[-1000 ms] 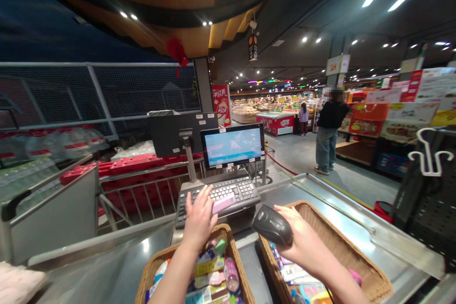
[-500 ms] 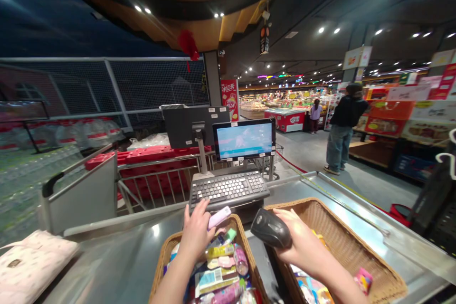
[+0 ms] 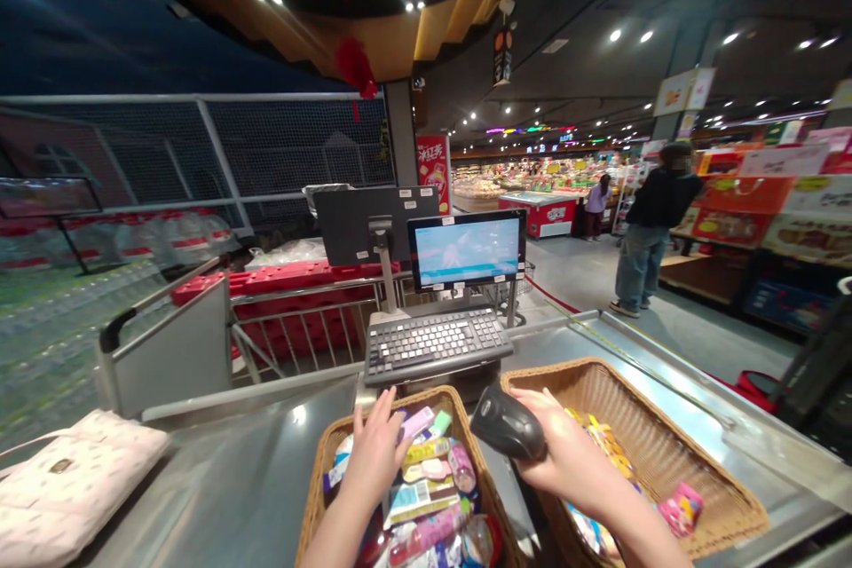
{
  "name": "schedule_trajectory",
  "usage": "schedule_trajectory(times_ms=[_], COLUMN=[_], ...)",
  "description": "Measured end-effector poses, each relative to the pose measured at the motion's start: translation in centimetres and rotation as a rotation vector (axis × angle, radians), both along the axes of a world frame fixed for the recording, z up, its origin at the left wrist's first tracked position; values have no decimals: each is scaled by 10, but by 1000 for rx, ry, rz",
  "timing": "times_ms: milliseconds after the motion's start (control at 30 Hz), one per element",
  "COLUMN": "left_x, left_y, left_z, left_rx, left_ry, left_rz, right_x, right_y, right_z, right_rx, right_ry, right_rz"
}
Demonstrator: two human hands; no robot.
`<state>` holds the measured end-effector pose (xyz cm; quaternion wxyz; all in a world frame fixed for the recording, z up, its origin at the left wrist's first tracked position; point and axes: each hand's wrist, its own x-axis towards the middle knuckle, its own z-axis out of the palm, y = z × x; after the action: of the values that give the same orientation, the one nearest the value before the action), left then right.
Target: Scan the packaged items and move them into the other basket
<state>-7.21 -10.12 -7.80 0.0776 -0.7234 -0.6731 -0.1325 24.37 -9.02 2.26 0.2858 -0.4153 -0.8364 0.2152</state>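
My left hand (image 3: 374,454) hovers over the left wicker basket (image 3: 329,445), fingers closed on a small pink packet (image 3: 418,421). That basket is full of several small packaged goods (image 3: 426,497). My right hand (image 3: 563,451) grips a black barcode scanner (image 3: 507,422), held between the two baskets with its head pointing left. The right wicker basket (image 3: 666,448) holds a few packets along its bottom. Behind the baskets stand a checkout keyboard (image 3: 436,343) and a lit screen (image 3: 465,250).
The steel checkout counter (image 3: 232,479) carries a white handbag (image 3: 70,488) at the left. A metal railing (image 3: 293,333) and red barriers stand behind. A person in dark top and jeans (image 3: 652,226) stands in the aisle at right, among shop displays.
My left hand has come back from the keyboard to the left basket with the pink packet. The view has dipped and shifted, showing the handbag. The scanner hand barely moved.
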Motion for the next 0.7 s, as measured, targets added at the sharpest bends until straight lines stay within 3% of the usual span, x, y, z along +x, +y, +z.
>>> schedule_trajectory(times_ms=[167,333,467,700], left_x=[25,72,118,210], left_y=[11,33,58,109], left_z=[12,19,15,1], left_rx=[11,27,-1,-189], left_ry=[-63,-89,-92,-55], left_rz=[-113,-281,-413,-562], right_x=[26,62,93,151], right_y=[-1,-5,-7,-1], right_z=[-3,7,10,-6], right_rx=[18,15,39,83], right_ry=[-38,-73,-40,-15], right_rz=[-44,-184,-282,-405])
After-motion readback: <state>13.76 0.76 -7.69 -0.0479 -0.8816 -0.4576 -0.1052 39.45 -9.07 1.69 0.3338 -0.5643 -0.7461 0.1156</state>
